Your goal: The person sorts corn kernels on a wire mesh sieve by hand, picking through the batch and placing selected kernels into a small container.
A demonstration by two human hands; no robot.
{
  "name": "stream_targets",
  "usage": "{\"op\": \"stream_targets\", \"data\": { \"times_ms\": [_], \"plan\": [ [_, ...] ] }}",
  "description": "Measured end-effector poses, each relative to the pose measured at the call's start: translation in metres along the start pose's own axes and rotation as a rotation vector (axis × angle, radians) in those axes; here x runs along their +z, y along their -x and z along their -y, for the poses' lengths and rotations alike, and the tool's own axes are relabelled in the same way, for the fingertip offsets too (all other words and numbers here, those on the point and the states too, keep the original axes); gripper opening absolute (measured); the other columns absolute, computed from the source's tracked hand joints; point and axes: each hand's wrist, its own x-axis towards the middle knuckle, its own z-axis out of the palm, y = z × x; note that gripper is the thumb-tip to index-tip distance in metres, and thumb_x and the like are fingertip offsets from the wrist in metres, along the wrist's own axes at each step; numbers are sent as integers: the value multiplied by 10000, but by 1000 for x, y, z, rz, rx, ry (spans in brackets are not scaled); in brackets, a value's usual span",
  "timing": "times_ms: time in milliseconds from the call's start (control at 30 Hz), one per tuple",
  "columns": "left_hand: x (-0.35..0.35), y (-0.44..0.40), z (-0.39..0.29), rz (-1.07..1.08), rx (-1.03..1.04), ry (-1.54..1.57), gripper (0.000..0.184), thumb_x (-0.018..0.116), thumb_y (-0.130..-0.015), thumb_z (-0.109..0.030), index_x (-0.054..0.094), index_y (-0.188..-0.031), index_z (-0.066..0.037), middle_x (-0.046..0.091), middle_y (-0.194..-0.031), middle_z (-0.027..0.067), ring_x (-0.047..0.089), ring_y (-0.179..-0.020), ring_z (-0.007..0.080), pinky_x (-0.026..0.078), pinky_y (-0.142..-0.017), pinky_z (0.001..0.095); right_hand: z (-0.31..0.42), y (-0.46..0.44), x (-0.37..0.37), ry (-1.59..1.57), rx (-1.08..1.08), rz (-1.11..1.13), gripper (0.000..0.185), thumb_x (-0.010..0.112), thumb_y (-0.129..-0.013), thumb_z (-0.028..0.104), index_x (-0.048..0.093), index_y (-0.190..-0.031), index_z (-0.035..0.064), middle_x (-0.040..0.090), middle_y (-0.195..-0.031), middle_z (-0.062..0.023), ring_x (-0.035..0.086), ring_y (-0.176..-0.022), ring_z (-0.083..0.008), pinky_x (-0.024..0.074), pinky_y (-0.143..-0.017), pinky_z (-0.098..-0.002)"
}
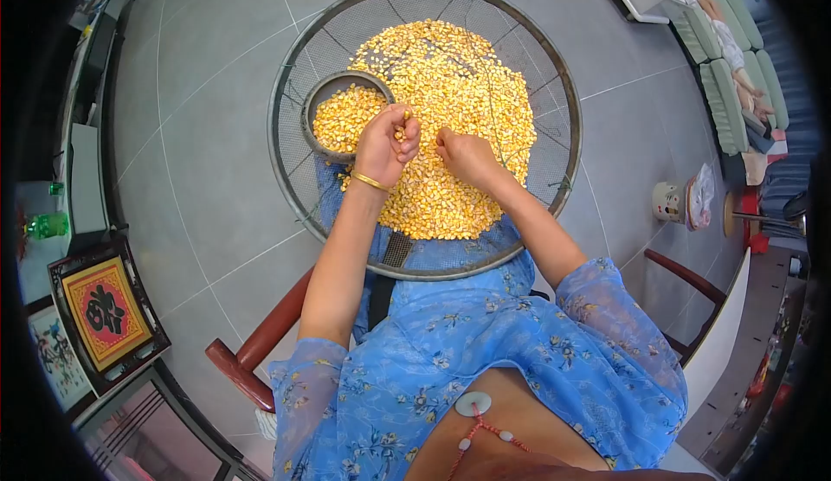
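Observation:
A wide round mesh sieve (571, 126) rests across my lap, with loose yellow corn kernels (459, 92) spread over much of its mesh. On its left side stands a dark round bowl (309, 118), filled with more kernels. My left hand (389, 144), a gold bangle at its wrist, is turned palm up beside the bowl; its curled fingers hold a few corn kernels. Just to the right, my right hand (468, 160) is over the spread kernels, thumb and fingers pressed together. Whatever may be between those fingertips is hidden.
Grey floor tiles (208, 135) surround the sieve. Chair arms of reddish wood (260, 351) flank me. At the left stand a framed panel (106, 312) and a cabinet. A green sofa (727, 100) with a person's legs on it is at the upper right, near a patterned container (667, 202).

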Motion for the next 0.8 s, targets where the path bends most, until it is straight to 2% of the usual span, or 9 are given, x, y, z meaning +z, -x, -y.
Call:
{"op": "stream_targets", "data": {
  "times_ms": [100,200,267,300,367,433,500,733,800],
  "plan": [
    [5,6,-6,-88,-1,29,229,402,-954,-260,466,-830,-78,469,-672,58,386,-476,106,294,-366,204,0,-1,7,-47,-54,-84,217,578,-839,237,514,-899,39,627,-699,-167,640,-691,-283,472,-644,-439],
    [-1,3,-6,-105,-1,127,198,416,-937,-208,488,-808,-76,455,-629,33,387,-487,100,289,-371,200,-26,-7,4,-546,-99,-234,130,525,-860,168,505,-857,40,584,-624,-103,554,-516,-200,434,-480,-365],
    [-22,-4,-5,104,-62,116,172,451,-915,-195,513,-835,-56,519,-665,77,467,-517,144,358,-403,242,-41,-10,-22,-1713,-79,212,117,482,-878,158,508,-825,56,524,-604,-46,416,-428,-114,332,-382,-257],
    [-28,-10,3,107,-61,116,172,451,-915,-195,513,-835,-56,519,-665,77,467,-517,144,358,-403,242,-37,-7,-31,-1711,-79,210,117,482,-878,158,508,-825,56,524,-604,-46,416,-428,-114,332,-382,-257],
    [-16,-15,17,-104,298,-937,158,486,-879,-189,517,-860,-35,575,-706,169,557,-555,230,447,-480,350,-28,1,-46,-2034,-26,78,155,457,-900,187,507,-802,78,480,-596,-13,331,-402,-64,241,-359,-194],
    [3,-9,28,-250,419,-1320,155,501,-857,-174,515,-886,-23,602,-719,218,606,-576,282,491,-531,412,-28,0,-45,-2036,11,78,235,430,-937,250,509,-800,77,470,-586,-8,323,-395,-68,257,-357,-203],
    [7,-5,39,-196,273,-2076,203,497,-889,-220,508,-964,-31,618,-615,115,609,-529,263,463,-498,411,-29,-2,-34,-2015,22,71,275,428,-954,291,510,-807,75,449,-568,10,315,-388,-62,251,-352,-201],
    [4,-9,47,-104,132,-2255,105,435,-829,-77,469,-903,-10,643,-679,177,654,-636,303,506,-556,410,-30,-1,-30,-1936,99,69,251,471,-943,276,535,-813,71,396,-520,37,276,-372,-49,211,-340,-203],
    [5,-8,46,-102,126,-2254,110,436,-829,-76,466,-909,-6,644,-685,179,656,-647,301,509,-566,408,-33,-3,-29,-1637,155,144,222,503,-917,254,561,-850,51,444,-537,26,359,-406,-69,288,-375,-220]
  ]
}}
